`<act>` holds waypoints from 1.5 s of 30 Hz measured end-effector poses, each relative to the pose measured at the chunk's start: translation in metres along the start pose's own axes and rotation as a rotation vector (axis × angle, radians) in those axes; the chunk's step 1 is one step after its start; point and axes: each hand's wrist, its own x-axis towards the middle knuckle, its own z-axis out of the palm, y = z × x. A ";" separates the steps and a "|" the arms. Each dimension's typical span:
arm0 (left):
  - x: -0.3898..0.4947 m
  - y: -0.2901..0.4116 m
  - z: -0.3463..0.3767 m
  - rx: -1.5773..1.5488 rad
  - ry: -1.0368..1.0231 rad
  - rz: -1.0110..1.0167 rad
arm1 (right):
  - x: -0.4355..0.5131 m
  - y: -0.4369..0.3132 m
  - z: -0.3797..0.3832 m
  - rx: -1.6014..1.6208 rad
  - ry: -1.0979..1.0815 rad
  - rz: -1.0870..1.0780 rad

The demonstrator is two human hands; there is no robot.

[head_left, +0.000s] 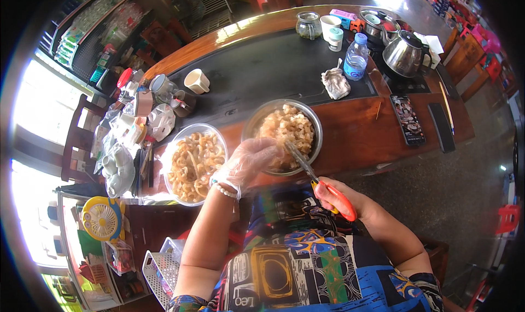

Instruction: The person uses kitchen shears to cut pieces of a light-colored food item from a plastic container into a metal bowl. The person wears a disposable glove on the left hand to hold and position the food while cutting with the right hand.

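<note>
My left hand (pixel 252 160), in a clear plastic glove, is over the near left part of a round metal bowl (pixel 318 127). Its fingertips pinch a piece of pale brown food, mostly hidden by the glove and the blades. My right hand (pixel 338 195) is bare and closed around scissors (pixel 307 168) with red and yellow handles, their blade tips at the left fingertips. Small chopped translucent pieces (pixel 287 125) fill much of the bowl. To its left, a clear plastic tub (pixel 224 142) holds longer, curled strips (pixel 192 168) of similar food.
Behind the bowl lie a crumpled cloth (pixel 336 83), a water bottle (pixel 356 58) and a steel kettle (pixel 404 54). Two phones (pixel 408 119) rest at the right. Cups, a white mug (pixel 197 81) and plastic bags (pixel 123 127) are at the left.
</note>
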 end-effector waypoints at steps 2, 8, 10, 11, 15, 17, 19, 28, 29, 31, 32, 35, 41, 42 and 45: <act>0.001 -0.003 -0.001 0.050 -0.013 0.014 | 0.001 -0.006 0.004 -0.095 0.000 -0.031; -0.001 0.009 0.001 0.111 -0.018 -0.029 | 0.009 0.002 0.000 -0.214 0.166 0.071; -0.001 0.003 -0.002 0.093 0.001 -0.024 | 0.009 0.002 -0.001 -0.200 0.187 0.060; 0.000 -0.003 -0.006 0.113 0.015 -0.021 | 0.008 0.002 -0.002 -0.192 0.198 0.055; 0.002 -0.005 -0.006 0.185 0.056 -0.031 | 0.005 0.003 -0.004 -0.213 0.192 0.065; 0.001 -0.001 -0.004 0.154 0.066 -0.043 | 0.002 0.002 -0.004 -0.223 0.181 0.080; 0.001 0.000 -0.004 0.102 0.069 -0.036 | -0.003 0.008 -0.008 -0.101 0.121 0.084; 0.004 -0.006 -0.002 0.046 0.019 0.020 | -0.003 0.004 -0.005 0.004 -0.032 0.056; 0.003 -0.006 -0.001 0.068 0.003 0.005 | 0.000 0.003 -0.004 0.014 -0.026 0.049; 0.003 -0.003 0.000 0.112 -0.017 -0.021 | 0.006 0.003 -0.005 -0.010 -0.004 0.057; 0.002 -0.001 0.001 0.135 -0.023 -0.032 | 0.008 0.003 -0.006 -0.022 0.006 0.061; 0.000 0.003 0.001 0.130 -0.007 -0.045 | 0.008 -0.004 -0.007 -0.078 0.041 0.124; 0.003 -0.003 -0.006 0.123 -0.019 0.001 | -0.004 0.004 -0.004 -0.009 0.055 0.071; 0.003 -0.003 -0.006 0.110 -0.018 -0.008 | -0.004 0.004 -0.005 -0.052 0.042 0.048; 0.005 -0.002 -0.003 0.140 -0.021 -0.005 | -0.003 0.002 -0.004 -0.142 0.029 -0.007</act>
